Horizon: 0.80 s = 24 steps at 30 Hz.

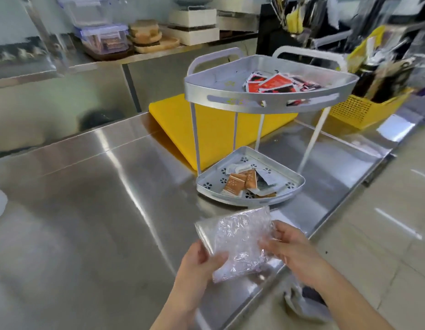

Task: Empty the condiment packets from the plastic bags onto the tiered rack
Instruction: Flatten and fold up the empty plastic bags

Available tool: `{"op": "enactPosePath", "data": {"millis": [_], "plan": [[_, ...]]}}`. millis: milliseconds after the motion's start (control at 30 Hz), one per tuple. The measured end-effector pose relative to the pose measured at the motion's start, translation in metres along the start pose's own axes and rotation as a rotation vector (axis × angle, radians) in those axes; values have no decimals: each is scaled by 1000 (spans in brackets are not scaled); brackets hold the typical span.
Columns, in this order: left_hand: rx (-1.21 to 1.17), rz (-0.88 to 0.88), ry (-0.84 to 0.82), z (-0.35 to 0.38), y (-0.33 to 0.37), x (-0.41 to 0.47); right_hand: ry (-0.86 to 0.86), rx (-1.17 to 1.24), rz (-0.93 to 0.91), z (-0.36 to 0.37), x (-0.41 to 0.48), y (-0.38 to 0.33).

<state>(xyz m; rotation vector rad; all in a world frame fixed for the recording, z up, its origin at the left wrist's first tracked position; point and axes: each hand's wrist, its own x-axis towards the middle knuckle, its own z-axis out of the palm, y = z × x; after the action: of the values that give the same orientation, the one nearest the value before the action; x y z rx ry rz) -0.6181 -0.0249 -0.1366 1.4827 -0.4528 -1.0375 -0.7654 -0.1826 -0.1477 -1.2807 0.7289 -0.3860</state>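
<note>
Head view: plastic bag [240,239] (long axis crosswise) gripped by left hand [199,261], right hand [292,245].

Red packets [271,84], orange dotted packets [235,184], silver flower-punched rack [266,101], yellow board [213,129], yellow basket [354,110]

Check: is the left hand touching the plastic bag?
Touching. Head view: the left hand has its thumb over the lower-left edge of the plastic bag, gripping it.
</note>
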Motion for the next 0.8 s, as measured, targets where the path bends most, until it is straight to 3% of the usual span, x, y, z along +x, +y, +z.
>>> {"op": "enactPosePath", "data": {"millis": [333,633,800], "plan": [[148,111,13,169,-40,3,197,80,-15,-161,-58,25],[344,82,-64,316,-140,31,748,216,183,-273,-105,104],[614,43,-164,348,-230,70,845,57,202,-298,-90,194]]}}
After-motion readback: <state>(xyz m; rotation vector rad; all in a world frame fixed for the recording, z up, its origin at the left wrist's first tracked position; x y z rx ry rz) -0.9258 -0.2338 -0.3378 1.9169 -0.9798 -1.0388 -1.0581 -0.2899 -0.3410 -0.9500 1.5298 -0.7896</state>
